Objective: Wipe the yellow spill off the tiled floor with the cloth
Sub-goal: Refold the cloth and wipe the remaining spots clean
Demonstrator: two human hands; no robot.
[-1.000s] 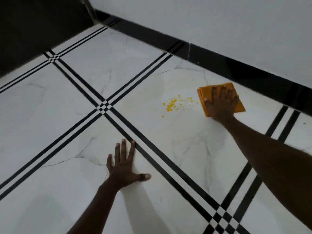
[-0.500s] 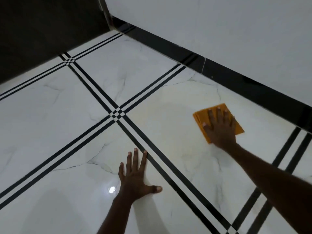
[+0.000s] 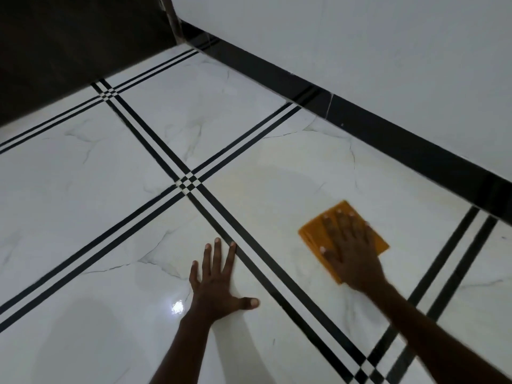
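Note:
A folded orange cloth [image 3: 313, 234] lies flat on the white marbled floor tile [image 3: 277, 206], right of centre. My right hand [image 3: 350, 250] presses down on the cloth with fingers spread, covering most of it. My left hand [image 3: 217, 284] rests palm-down on the floor to the left, fingers apart, holding nothing, just left of the black double stripe [image 3: 266, 259]. No yellow spill shows on the tile; only a faint yellowish tint lies near the stripe crossing [image 3: 243, 184].
A white wall [image 3: 360, 65] with a black skirting strip [image 3: 388, 139] runs diagonally behind the cloth. A dark panel [image 3: 69, 42] closes off the upper left. A bright light reflection [image 3: 177, 307] sits beside my left wrist.
A second ago yellow crumbs lay left of the cloth; they are no longer visible. My right hand has slid the cloth toward me. The left hand stays planted.

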